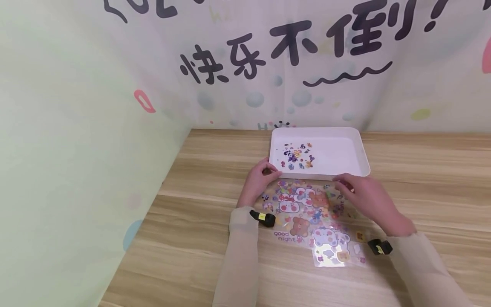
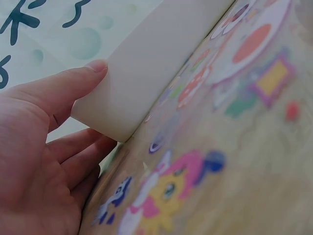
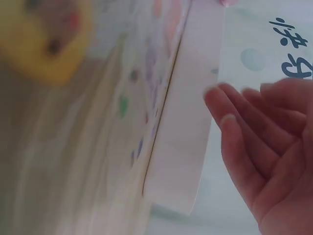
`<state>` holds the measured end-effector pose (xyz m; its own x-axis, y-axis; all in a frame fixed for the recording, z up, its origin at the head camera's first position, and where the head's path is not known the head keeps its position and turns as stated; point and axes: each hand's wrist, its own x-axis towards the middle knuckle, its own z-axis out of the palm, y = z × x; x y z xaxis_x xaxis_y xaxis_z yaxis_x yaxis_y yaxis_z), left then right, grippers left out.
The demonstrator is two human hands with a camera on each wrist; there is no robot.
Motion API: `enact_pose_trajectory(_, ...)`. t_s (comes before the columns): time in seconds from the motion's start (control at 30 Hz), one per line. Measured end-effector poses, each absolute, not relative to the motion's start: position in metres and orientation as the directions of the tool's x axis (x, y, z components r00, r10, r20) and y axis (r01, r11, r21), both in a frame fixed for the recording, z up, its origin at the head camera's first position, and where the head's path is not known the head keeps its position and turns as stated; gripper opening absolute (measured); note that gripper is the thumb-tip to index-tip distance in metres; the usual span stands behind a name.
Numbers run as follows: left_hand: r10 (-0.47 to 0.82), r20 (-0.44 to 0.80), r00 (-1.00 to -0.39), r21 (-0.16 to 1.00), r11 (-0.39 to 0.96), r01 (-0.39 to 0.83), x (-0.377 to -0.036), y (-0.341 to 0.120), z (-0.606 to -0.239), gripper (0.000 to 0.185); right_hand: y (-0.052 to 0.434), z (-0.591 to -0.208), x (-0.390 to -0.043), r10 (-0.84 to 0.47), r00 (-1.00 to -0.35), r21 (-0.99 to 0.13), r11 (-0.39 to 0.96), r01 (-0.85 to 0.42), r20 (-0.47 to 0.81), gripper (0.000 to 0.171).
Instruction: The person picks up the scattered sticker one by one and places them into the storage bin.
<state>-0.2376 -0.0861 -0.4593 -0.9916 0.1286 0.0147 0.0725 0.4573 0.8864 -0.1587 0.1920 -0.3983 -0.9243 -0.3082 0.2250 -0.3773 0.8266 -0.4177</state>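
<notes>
A white tray [image 1: 337,155] lies at the back of the table, with small colourful stickers [image 1: 295,155] scattered in its left half. My left hand [image 1: 258,181] grips the tray's front left corner; in the left wrist view the thumb [image 2: 95,68] presses on the rim while the other fingers reach round the corner below. My right hand [image 1: 364,196] is near the front wall's right part, fingers loosely bent. In the right wrist view its fingertips [image 3: 212,95] overlap the tray's rim, and nothing shows between them. Clear sticker sheets [image 1: 301,226] with bears and rabbits lie before the tray.
The sticker sheets overlap one another on the wooden table [image 1: 184,230], under and between both forearms. Behind the table hangs a pale printed cloth [image 1: 238,98] with large dark characters. Another pale cloth [image 1: 76,162] borders the table's left edge.
</notes>
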Motion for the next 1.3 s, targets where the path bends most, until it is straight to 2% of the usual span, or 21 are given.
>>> enact_pose_trajectory(0.13, 0.123, 0.007, -0.992, 0.884, 0.463, 0.064, -0.237, -0.085, -0.458, 0.022, 0.199, -0.402, -0.155, -0.355, -0.914, -0.391, 0.827, -0.404, 0.196, 0.016)
enact_pose_trajectory(0.4, 0.124, 0.008, -0.992, 0.887, 0.458, 0.064, -0.237, -0.085, -0.456, 0.025, 0.211, -0.397, -0.154, -0.381, -0.920, -0.390, 0.836, -0.387, 0.096, 0.021)
enact_pose_trajectory(0.83, 0.138, 0.019, -0.990, 0.887, 0.456, 0.080, -0.238, -0.084, -0.452, 0.023, 0.227, -0.394, -0.156, -0.355, -0.933, -0.386, 0.870, -0.306, -0.061, 0.039)
enact_pose_trajectory(1.1, 0.132, 0.032, -0.991, 0.884, 0.458, 0.090, -0.237, -0.085, -0.456, 0.024, 0.218, -0.406, -0.157, -0.336, -0.941, -0.359, 0.884, -0.299, -0.044, 0.048)
enact_pose_trajectory(1.23, 0.123, 0.023, -0.992, 0.884, 0.461, 0.078, -0.235, -0.085, -0.457, 0.025, 0.210, -0.407, -0.151, -0.320, -0.947, -0.339, 0.894, -0.293, -0.025, 0.049)
enact_pose_trajectory(1.3, 0.120, 0.019, -0.993, 0.883, 0.464, 0.073, -0.235, -0.085, -0.458, 0.025, 0.207, -0.407, -0.148, -0.302, -0.953, -0.326, 0.904, -0.276, -0.032, 0.045)
